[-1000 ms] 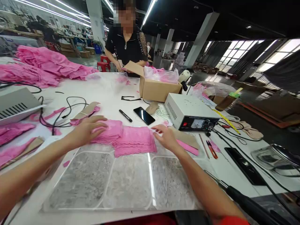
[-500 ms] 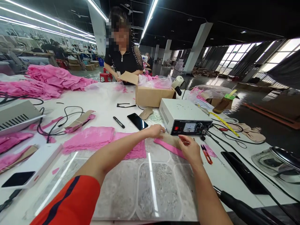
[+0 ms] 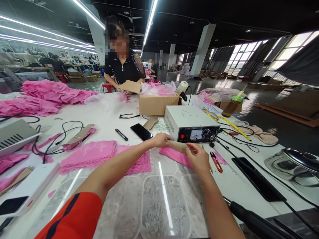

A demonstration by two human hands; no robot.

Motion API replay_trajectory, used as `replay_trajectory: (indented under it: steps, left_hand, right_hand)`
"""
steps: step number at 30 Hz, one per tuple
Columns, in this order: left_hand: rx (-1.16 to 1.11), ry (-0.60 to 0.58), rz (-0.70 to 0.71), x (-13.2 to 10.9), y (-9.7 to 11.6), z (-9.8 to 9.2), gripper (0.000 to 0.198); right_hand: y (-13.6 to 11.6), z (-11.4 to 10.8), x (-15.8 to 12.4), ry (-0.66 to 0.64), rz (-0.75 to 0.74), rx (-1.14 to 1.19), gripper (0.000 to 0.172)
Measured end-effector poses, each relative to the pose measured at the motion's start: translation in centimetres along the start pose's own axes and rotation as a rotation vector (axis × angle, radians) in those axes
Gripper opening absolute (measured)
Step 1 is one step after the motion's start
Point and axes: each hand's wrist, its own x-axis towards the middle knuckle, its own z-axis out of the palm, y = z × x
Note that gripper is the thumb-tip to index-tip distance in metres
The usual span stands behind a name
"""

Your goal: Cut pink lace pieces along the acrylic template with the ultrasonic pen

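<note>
My left hand [image 3: 160, 140] and my right hand [image 3: 197, 158] both grip a long brown cardboard strip [image 3: 177, 146] that lies over a band of pink lace [image 3: 174, 156], just in front of a white machine box [image 3: 191, 124]. The fingers of both hands are closed on the strip's ends. To the left lie two flat stacks of pink lace pieces [image 3: 89, 155]. A clear plastic sheet [image 3: 149, 199] covers the table under my arms.
A person in black stands across the table at a cardboard box [image 3: 158, 103] with pink goods. A phone [image 3: 141, 131], a marker [image 3: 121, 134], red snips [image 3: 214, 161], a yellow tape measure [image 3: 231, 124], cables and pink fabric piles [image 3: 47, 94] lie around.
Both hands left the pink lace stacks and moved right to the cardboard strip by the white machine. My view turned right and slightly closer.
</note>
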Motion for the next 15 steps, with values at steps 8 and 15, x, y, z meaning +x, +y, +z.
replay_trajectory:
  steps: [8, 15]
  left_hand:
    - [-0.119, 0.055, -0.014, -2.2, -1.0, -1.1, 0.034]
    - [-0.224, 0.071, -0.084, -1.9, -1.0, -0.1, 0.034]
  right_hand:
    - [0.1, -0.3, 0.0, -0.019, -0.023, -0.049, 0.038]
    - [1.0, 0.1, -0.5, -0.252, -0.059, -0.209, 0.021]
